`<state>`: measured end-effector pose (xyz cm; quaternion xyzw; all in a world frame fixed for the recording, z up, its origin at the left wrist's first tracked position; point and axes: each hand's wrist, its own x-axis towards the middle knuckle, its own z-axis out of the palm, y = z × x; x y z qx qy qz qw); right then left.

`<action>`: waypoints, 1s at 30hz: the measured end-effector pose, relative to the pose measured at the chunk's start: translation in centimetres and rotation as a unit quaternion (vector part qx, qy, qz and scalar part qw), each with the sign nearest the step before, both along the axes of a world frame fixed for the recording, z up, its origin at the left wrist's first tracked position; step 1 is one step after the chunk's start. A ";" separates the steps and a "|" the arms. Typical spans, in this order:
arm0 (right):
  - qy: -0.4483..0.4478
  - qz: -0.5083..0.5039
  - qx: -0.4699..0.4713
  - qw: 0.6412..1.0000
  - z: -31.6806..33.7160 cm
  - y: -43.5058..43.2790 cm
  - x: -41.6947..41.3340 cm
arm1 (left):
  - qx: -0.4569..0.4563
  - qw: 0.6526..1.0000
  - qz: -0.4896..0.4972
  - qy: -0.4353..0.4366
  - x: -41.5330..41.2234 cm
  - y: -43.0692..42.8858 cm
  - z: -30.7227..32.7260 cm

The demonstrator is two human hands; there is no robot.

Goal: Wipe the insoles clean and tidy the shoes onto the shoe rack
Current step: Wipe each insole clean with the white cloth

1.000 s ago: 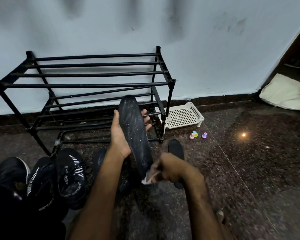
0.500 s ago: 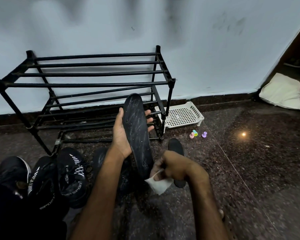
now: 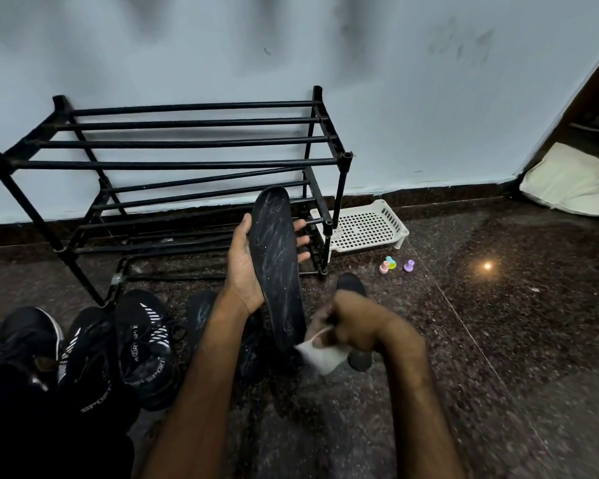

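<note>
Since a second ago the cloth (image 3: 320, 354) has come off the heel of the insole (image 3: 275, 257) and now hangs below it at lower centre, so one downward stroke looks finished. White streaks still cover the insole's face, so I judge it needs more passes. The insole's toe has also leaned slightly to the right.

The left hand (image 3: 246, 267) cradles the insole on a flat palm, thumb at its left edge and straight fingers showing past its right edge. The right hand (image 3: 350, 323), blurred, is curled and pinches the cloth.

The rack (image 3: 187, 143) stands against the wall at centre left, and no shoe rests on its bars yet. Three shoes (image 3: 142, 344) sit on the floor at lower left. Two more insoles lie on the floor, one (image 3: 201, 316) left of the forearm and one (image 3: 351, 285) behind the right hand. A white tray (image 3: 367, 226) lies beside the rack's right leg, and small coloured pieces (image 3: 391, 264) lie on the floor near it, not in it.
</note>
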<state>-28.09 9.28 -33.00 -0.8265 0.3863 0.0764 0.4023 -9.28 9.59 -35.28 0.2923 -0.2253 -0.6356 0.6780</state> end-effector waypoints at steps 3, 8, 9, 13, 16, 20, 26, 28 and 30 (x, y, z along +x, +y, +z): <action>-0.125 -0.135 -0.100 0.978 1.0 -0.9 -0.6 | 0.004 1.000 0.001 0.010 -0.1 0.1 -0.3; -0.243 -0.131 -0.155 0.948 -0.8 -0.1 1.3 | 0.020 1.000 -0.006 0.012 -0.8 -0.1 0.0; -0.209 -0.100 -0.116 0.966 -1.4 0.2 1.4 | 0.018 1.000 -0.003 0.008 -0.8 -0.1 0.0; -0.030 -0.024 0.002 0.999 -2.5 -0.3 -0.1 | 0.007 1.000 0.002 0.013 -0.5 0.1 -0.1; -0.144 -0.132 0.018 0.981 -2.0 -1.5 -2.2 | 0.005 1.000 -0.018 0.017 -0.5 0.4 -0.3; -0.388 -0.306 0.050 0.868 -0.8 -2.3 -3.0 | 0.018 0.997 -0.058 0.041 -1.3 0.8 -0.7; -0.567 -0.460 0.214 0.649 1.0 -1.4 -1.1 | 0.056 0.993 -0.104 0.013 -3.6 0.9 -0.9; -0.589 -0.449 0.267 0.616 1.1 -1.3 -0.3 | 0.066 0.992 -0.104 0.012 -4.2 1.1 -1.1; -0.590 -0.474 0.252 0.603 0.9 -1.5 0.2 | 0.070 0.993 -0.100 0.006 -4.5 1.3 -1.4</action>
